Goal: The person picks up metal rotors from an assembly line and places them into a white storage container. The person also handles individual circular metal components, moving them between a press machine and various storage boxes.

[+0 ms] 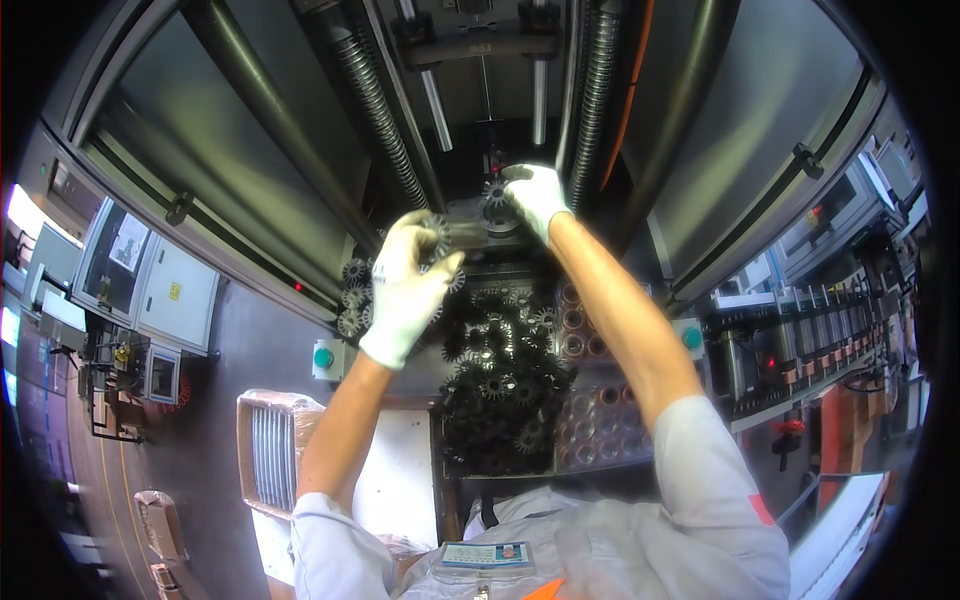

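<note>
My left hand [402,285], in a white glove, is closed around a toothed metal core [434,232]; a shiny, motion-blurred cylindrical part extends from it to the right. Farther off, the gloved right hand [538,195] curls its fingers against the right side of another toothed core [496,194]. That core sits on a round fixture [503,227] beneath the press. The palm and glove hide part of the right hand's grip. Beside my left wrist stand stacked grey toothed cores [353,297]. A tray [450,468] heaped with black toothed discs [500,385] lies between my forearms.
Copper-coloured rings [590,430] lie in clear trays by my right forearm. Green push buttons [323,357] flank the work area. Ribbed columns [375,115] and vertical rods [436,110] frame the press. A box [250,398] of shiny rods stands left of my left forearm.
</note>
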The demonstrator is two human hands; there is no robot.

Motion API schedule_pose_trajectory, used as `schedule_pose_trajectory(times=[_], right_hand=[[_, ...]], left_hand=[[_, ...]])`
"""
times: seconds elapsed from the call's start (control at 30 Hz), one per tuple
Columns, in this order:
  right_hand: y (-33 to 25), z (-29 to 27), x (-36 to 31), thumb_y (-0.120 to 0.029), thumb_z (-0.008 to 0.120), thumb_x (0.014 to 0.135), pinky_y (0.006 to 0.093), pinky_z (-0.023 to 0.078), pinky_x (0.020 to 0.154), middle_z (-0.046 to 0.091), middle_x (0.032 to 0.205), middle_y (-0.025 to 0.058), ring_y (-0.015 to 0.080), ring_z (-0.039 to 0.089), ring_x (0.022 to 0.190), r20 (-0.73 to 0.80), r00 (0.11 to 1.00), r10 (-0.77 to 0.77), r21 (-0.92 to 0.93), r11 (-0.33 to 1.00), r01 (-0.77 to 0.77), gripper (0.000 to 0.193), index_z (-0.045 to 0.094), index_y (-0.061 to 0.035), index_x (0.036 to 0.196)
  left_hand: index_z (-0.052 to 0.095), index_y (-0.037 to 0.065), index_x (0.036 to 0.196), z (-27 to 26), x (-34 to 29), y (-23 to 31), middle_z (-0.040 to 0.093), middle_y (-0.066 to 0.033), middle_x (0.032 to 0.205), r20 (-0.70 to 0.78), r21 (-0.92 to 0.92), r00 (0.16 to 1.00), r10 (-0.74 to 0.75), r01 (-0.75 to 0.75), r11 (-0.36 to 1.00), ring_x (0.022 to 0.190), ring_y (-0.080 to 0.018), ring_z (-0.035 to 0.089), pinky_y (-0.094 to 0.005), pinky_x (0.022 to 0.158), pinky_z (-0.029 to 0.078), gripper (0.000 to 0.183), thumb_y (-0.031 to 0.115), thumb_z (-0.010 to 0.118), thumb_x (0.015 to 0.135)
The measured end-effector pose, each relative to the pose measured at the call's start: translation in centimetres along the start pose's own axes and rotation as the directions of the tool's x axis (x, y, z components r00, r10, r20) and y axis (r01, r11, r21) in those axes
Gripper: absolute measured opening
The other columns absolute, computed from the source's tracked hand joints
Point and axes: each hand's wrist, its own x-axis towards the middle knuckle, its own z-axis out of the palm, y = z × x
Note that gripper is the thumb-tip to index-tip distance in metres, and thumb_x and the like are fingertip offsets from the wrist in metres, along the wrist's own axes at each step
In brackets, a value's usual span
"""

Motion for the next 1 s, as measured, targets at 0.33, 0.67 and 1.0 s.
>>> schedule_pose_trajectory(times=[0.33,0.67,1.0], right_hand=[[4.7,-7.6,-14.9,-0.027,0.063,0.093,0.0430,0.049,0.096,0.060,0.120,0.0179,0.0363,0.061,0.111,0.378,0.895,-0.239,-0.378,0.842,0.385,0.039,0.062,-0.0098,0.129],[9.0,-8.6,-15.0,-0.027,0.063,0.090,0.0433,0.040,0.100,0.062,0.123,0.0099,0.0291,0.056,0.116,0.574,0.729,-0.372,-0.669,0.300,0.680,0.040,0.062,-0.0170,0.129],[9.6,-8.0,-11.2,-0.019,0.060,0.084,0.0403,0.043,0.087,0.065,0.092,0.0046,0.0240,0.061,0.099,0.791,0.545,-0.278,-0.577,-0.042,0.816,0.013,0.073,-0.0201,0.088]], left_hand=[[0.057,0.001,0.098,5.6,9.2,-2.4,0.059,-0.0173,0.104,0.142,0.233,0.923,0.359,-0.383,0.894,0.094,-0.0367,0.062,-0.0407,0.083,0.052,0.036,0.007,0.082,0.072],[0.068,0.001,0.092,10.2,11.2,-4.6,0.070,-0.0176,0.090,0.499,0.298,0.865,0.046,-0.221,0.929,0.089,-0.0326,0.070,-0.0414,0.081,0.054,0.028,0.018,0.081,0.073],[0.062,0.006,0.126,1.3,2.0,-1.1,0.068,-0.0158,0.117,0.325,0.457,0.941,0.097,-0.246,0.855,0.104,-0.0341,0.067,-0.0459,0.086,0.053,0.050,0.038,0.070,0.089]])
